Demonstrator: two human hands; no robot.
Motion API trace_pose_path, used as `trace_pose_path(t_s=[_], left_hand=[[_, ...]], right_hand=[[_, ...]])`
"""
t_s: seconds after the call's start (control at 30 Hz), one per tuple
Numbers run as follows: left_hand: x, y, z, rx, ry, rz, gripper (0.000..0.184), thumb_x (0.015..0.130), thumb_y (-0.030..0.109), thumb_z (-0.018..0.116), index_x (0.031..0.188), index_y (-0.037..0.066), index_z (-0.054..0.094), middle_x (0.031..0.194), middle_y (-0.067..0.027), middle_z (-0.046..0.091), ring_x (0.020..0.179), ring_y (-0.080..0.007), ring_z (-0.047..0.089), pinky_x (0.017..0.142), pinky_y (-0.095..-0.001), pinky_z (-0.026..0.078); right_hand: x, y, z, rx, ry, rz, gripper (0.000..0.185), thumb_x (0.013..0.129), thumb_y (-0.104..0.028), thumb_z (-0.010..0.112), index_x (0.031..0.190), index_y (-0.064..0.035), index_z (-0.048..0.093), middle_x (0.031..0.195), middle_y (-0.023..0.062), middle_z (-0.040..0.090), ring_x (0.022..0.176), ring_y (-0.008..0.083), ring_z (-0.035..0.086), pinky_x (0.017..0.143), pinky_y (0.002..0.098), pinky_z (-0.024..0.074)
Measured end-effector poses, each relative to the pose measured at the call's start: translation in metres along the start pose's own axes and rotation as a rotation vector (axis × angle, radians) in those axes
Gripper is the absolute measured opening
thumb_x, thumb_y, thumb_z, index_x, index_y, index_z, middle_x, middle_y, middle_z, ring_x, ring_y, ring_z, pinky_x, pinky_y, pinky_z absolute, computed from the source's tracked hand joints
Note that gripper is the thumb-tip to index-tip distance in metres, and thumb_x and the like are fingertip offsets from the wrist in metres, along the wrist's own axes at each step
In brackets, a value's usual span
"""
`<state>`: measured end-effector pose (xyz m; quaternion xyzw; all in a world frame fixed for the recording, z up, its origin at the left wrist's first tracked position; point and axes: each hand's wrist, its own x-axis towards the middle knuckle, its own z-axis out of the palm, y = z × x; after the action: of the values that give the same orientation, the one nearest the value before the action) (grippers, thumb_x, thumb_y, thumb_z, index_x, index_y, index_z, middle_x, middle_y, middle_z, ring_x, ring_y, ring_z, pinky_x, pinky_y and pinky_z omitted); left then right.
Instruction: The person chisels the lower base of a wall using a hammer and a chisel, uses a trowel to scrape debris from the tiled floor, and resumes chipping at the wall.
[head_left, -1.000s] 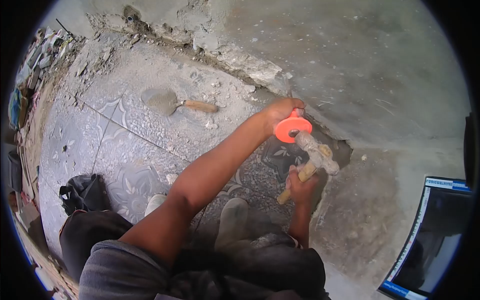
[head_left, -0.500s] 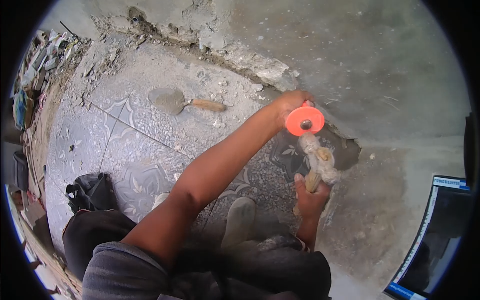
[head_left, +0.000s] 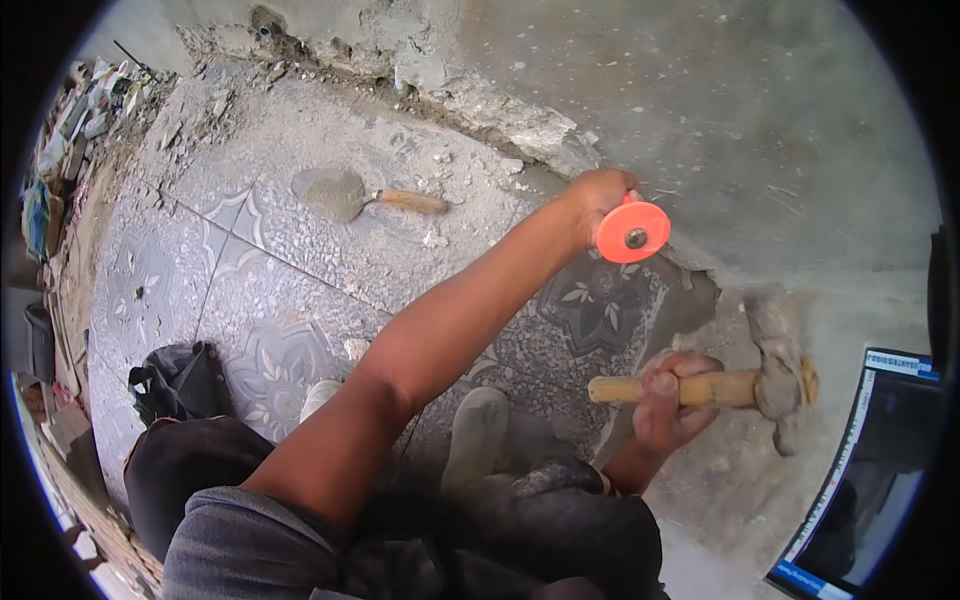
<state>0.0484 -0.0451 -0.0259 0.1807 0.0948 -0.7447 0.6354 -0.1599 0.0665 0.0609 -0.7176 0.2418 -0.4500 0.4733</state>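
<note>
My left hand (head_left: 600, 200) is closed round a chisel with an orange hand guard (head_left: 612, 240), held at the foot of the wall. The metal striking end sits in the middle of the guard; the chisel's tip is hidden. To the right, my right hand (head_left: 672, 408) grips a hammer (head_left: 740, 388) by its yellowish wooden handle. The worn, dusty hammer head points right, apart from the chisel.
A trowel (head_left: 400, 200) with a wooden handle lies on the dusty patterned tiles (head_left: 280, 370). Broken plaster (head_left: 510, 120) runs along the wall base. A black bag (head_left: 185, 382) rests at left, rubble (head_left: 95, 110) beyond it. A dark framed panel (head_left: 860, 480) stands at right.
My right hand has swung the hammer away from the chisel, to the right, turning its head outward. My left hand and the chisel have shifted slightly right and up.
</note>
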Motion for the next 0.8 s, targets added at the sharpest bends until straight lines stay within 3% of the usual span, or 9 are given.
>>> trace_pose_path(t_s=[0.07, 0.2, 0.3, 0.37, 0.5, 0.6, 0.67, 0.73, 0.8], left_hand=[[0.000, -0.001, 0.003, -0.033, 0.036, -0.003, 0.016, 0.092, 0.005, 0.046, 0.076, 0.007, 0.042, 0.057, 0.0007, 0.043, 0.044, -0.0082, 0.039, 0.040, -0.0257, 0.041], [-0.012, 0.001, 0.012, -0.007, 0.103, 0.023, 0.016, 0.091, 0.004, 0.046, 0.076, 0.007, 0.043, 0.057, 0.0009, 0.043, 0.044, -0.0081, 0.040, 0.040, -0.0247, 0.041], [0.000, 0.001, 0.004, -0.038, 0.036, -0.004, 0.017, 0.091, 0.003, 0.046, 0.074, 0.007, 0.043, 0.056, 0.0009, 0.043, 0.044, -0.0079, 0.041, 0.040, -0.0244, 0.042], [0.001, 0.012, 0.002, -0.004, 0.015, 0.008, 0.017, 0.090, 0.003, 0.046, 0.074, 0.007, 0.043, 0.056, 0.0008, 0.043, 0.044, -0.0077, 0.041, 0.039, -0.0242, 0.042], [-0.002, -0.002, 0.008, 0.007, 0.065, 0.049, 0.018, 0.090, 0.003, 0.046, 0.072, 0.007, 0.043, 0.055, 0.0014, 0.042, 0.044, -0.0074, 0.042, 0.039, -0.0241, 0.042], [0.000, -0.001, 0.007, -0.052, 0.039, -0.001, 0.016, 0.089, 0.002, 0.046, 0.074, 0.006, 0.044, 0.056, 0.0011, 0.043, 0.043, -0.0075, 0.041, 0.039, -0.0241, 0.041], [0.002, -0.003, 0.007, -0.016, 0.061, 0.050, 0.014, 0.089, 0.002, 0.046, 0.075, 0.005, 0.044, 0.057, 0.0009, 0.043, 0.044, -0.0078, 0.041, 0.039, -0.0245, 0.040], [0.000, -0.006, 0.015, 0.005, 0.037, 0.056, 0.013, 0.089, 0.002, 0.045, 0.076, 0.005, 0.044, 0.057, 0.0005, 0.044, 0.044, -0.0081, 0.041, 0.039, -0.0249, 0.040], [-0.004, 0.000, 0.009, -0.014, 0.007, 0.031, 0.013, 0.089, 0.001, 0.045, 0.077, 0.004, 0.044, 0.058, 0.0000, 0.044, 0.044, -0.0086, 0.041, 0.039, -0.0254, 0.039]], right_hand=[[0.015, -0.023, 0.005, 0.048, 0.149, -0.382, 0.025, 0.089, -0.014, 0.061, 0.084, -0.0055, 0.038, 0.063, 0.0028, 0.043, 0.053, 0.0136, 0.047, 0.053, 0.0304, 0.0440], [0.007, 0.040, 0.012, -0.046, 0.233, -0.580, 0.021, 0.090, -0.011, 0.055, 0.080, -0.0056, 0.037, 0.065, 0.0025, 0.043, 0.050, 0.0117, 0.044, 0.052, 0.0304, 0.0441], [-0.014, 0.070, -0.005, -0.840, -0.092, -0.068, 0.016, 0.089, -0.009, 0.055, 0.084, -0.0064, 0.040, 0.065, 0.0027, 0.045, 0.049, 0.0110, 0.045, 0.049, 0.0305, 0.0438], [-0.023, 0.053, -0.023, -0.422, -0.181, 0.327, 0.014, 0.087, -0.008, 0.055, 0.089, -0.0065, 0.041, 0.065, 0.0050, 0.047, 0.050, 0.0116, 0.046, 0.049, 0.0309, 0.0437], [0.014, -0.031, -0.016, 0.278, -0.062, -0.389, 0.015, 0.086, 0.000, 0.053, 0.087, -0.0079, 0.041, 0.064, 0.0020, 0.044, 0.050, 0.0096, 0.045, 0.053, 0.0317, 0.0437], [0.019, -0.022, 0.004, 0.270, 0.362, -0.707, 0.018, 0.085, 0.000, 0.057, 0.087, -0.0067, 0.041, 0.061, 0.0012, 0.042, 0.046, 0.0121, 0.045, 0.050, 0.0288, 0.0444], [-0.006, 0.084, -0.013, -0.067, 0.103, -0.461, 0.016, 0.085, -0.002, 0.059, 0.088, -0.0050, 0.043, 0.064, 0.0038, 0.046, 0.047, 0.0119, 0.046, 0.051, 0.0287, 0.0443], [-0.019, 0.082, -0.011, -0.628, -0.035, 0.393, 0.014, 0.086, -0.002, 0.059, 0.089, -0.0037, 0.045, 0.065, 0.0053, 0.049, 0.048, 0.0109, 0.047, 0.048, 0.0274, 0.0426], [-0.013, 0.053, -0.013, -0.178, 0.029, 0.414, 0.017, 0.086, -0.004, 0.060, 0.089, -0.0044, 0.043, 0.065, 0.0047, 0.048, 0.049, 0.0106, 0.047, 0.050, 0.0282, 0.0435]])
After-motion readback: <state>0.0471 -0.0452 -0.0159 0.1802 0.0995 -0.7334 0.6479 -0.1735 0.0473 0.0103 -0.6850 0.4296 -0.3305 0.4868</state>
